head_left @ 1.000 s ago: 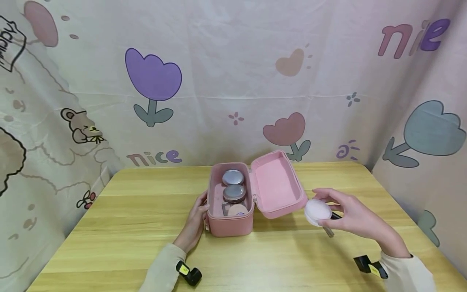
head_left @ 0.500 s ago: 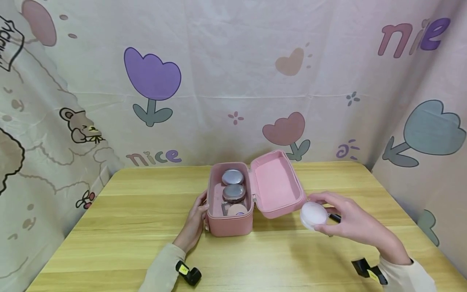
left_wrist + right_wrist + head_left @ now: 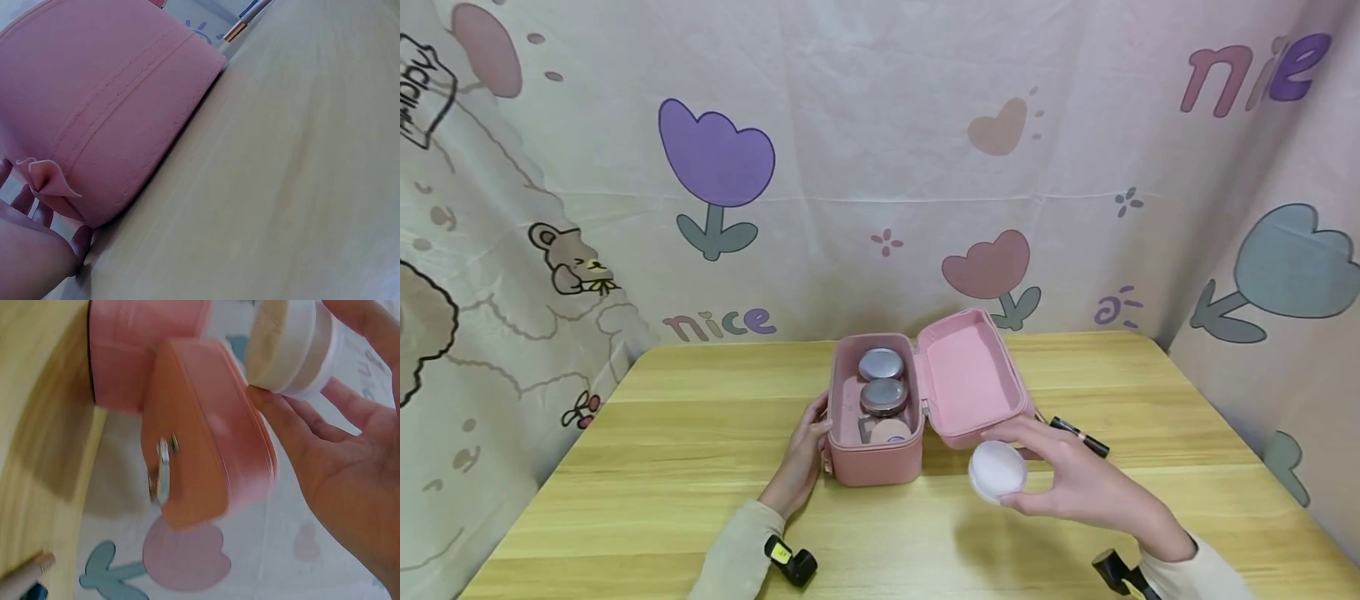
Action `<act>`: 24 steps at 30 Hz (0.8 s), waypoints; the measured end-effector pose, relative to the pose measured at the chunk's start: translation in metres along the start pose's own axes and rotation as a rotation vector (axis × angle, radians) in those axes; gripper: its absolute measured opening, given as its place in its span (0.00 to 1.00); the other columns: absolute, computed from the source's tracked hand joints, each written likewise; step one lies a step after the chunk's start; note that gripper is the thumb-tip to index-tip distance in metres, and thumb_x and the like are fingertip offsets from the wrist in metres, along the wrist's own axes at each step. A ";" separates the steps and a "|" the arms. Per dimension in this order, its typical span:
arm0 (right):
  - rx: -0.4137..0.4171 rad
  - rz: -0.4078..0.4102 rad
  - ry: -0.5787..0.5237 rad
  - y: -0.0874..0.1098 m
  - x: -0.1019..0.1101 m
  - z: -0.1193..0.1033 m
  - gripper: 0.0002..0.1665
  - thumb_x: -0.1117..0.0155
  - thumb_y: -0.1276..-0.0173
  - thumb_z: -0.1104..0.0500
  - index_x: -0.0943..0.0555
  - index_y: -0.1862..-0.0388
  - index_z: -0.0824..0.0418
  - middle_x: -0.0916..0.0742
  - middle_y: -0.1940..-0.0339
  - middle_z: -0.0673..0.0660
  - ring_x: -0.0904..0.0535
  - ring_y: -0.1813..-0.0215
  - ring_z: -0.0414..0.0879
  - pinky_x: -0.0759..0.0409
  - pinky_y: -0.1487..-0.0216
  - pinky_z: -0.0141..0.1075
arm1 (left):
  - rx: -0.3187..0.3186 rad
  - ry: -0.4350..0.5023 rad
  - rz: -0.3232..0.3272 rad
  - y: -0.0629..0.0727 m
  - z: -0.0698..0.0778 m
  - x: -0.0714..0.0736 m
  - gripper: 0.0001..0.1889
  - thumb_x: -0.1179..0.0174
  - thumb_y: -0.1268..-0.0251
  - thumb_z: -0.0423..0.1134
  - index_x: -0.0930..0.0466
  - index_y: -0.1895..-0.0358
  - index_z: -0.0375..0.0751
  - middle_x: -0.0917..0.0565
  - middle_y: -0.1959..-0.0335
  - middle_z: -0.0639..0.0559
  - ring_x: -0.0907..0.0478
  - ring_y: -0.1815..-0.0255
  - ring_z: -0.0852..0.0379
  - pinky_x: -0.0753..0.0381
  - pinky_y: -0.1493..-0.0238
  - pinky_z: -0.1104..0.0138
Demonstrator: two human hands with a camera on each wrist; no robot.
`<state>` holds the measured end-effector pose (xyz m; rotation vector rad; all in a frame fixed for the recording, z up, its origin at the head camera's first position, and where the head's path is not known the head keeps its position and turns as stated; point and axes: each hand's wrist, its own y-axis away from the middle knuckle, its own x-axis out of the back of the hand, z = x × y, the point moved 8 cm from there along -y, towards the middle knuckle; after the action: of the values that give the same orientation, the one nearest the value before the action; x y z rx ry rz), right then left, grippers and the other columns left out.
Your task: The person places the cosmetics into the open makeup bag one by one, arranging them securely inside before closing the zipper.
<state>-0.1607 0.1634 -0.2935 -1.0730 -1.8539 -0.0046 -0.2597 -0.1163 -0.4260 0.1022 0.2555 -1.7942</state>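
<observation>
A pink cosmetic case (image 3: 876, 467) stands on the table with its lid (image 3: 972, 383) swung out to the right. Inside are two round silver-topped containers (image 3: 883, 397) and a clear compact (image 3: 889, 431) with a pale disc. My left hand (image 3: 801, 458) rests against the case's left wall, its fingers touching near a small pink tab (image 3: 50, 181) in the left wrist view. Between thumb and fingers my right hand (image 3: 1067, 483) pinches a round white powder jar (image 3: 997, 472), raised in front of the lid. From the side the jar (image 3: 284, 347) shows a beige end.
Right of the lid, a slim black tube (image 3: 1079, 437) lies on the wooden table (image 3: 700, 450), partly behind my right hand. A metal clasp (image 3: 161, 472) sticks out from the lid. A printed cloth (image 3: 850, 167) hangs behind the table.
My right hand has carried the powder jar left and toward me, from beside the lid's right corner to in front of it. More of the black tube shows. My left hand stays put.
</observation>
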 end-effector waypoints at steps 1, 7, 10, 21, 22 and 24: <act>0.015 0.006 0.001 -0.001 -0.002 -0.002 0.37 0.23 0.50 0.64 0.25 0.40 0.54 0.20 0.45 0.48 0.25 0.48 0.41 0.20 0.55 0.37 | 0.000 -0.002 -0.001 0.000 0.000 -0.001 0.36 0.57 0.34 0.39 0.54 0.24 0.37 0.53 0.24 0.38 0.58 0.25 0.42 0.60 0.30 0.49; 0.110 0.025 -0.025 -0.005 -0.015 -0.013 0.37 0.23 0.52 0.64 0.24 0.41 0.55 0.19 0.46 0.49 0.24 0.50 0.42 0.21 0.55 0.36 | 0.004 -0.002 0.003 0.000 0.001 -0.001 0.35 0.57 0.34 0.39 0.54 0.24 0.36 0.53 0.24 0.37 0.57 0.26 0.41 0.59 0.30 0.49; 0.157 0.023 -0.025 -0.006 -0.022 -0.017 0.35 0.22 0.53 0.62 0.24 0.44 0.56 0.19 0.49 0.50 0.23 0.52 0.43 0.21 0.56 0.36 | 0.005 -0.004 0.003 0.000 0.001 0.000 0.36 0.56 0.34 0.40 0.54 0.24 0.36 0.52 0.24 0.37 0.56 0.26 0.41 0.59 0.30 0.49; 0.107 -0.054 -0.096 -0.008 -0.044 -0.019 0.30 0.23 0.47 0.57 0.23 0.44 0.50 0.20 0.47 0.45 0.24 0.46 0.42 0.24 0.49 0.38 | 0.013 -0.012 -0.003 0.000 0.000 0.000 0.36 0.57 0.34 0.39 0.55 0.24 0.37 0.54 0.24 0.39 0.59 0.25 0.42 0.61 0.30 0.48; 0.119 -0.053 -0.102 -0.008 -0.047 -0.019 0.30 0.24 0.47 0.58 0.23 0.44 0.51 0.19 0.47 0.46 0.24 0.46 0.42 0.24 0.49 0.38 | 0.013 -0.015 -0.005 0.000 0.000 0.000 0.36 0.57 0.34 0.39 0.55 0.24 0.37 0.54 0.24 0.38 0.59 0.25 0.42 0.61 0.30 0.48; 0.145 -0.053 -0.111 -0.010 -0.052 -0.021 0.30 0.24 0.46 0.58 0.23 0.44 0.52 0.19 0.46 0.48 0.24 0.46 0.43 0.23 0.50 0.38 | 0.012 -0.015 -0.004 0.000 0.001 0.001 0.36 0.57 0.34 0.40 0.55 0.24 0.37 0.54 0.24 0.38 0.59 0.25 0.42 0.61 0.30 0.48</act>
<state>-0.1441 0.1143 -0.3160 -0.9400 -1.9496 0.1586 -0.2601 -0.1175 -0.4249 0.0966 0.2346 -1.7996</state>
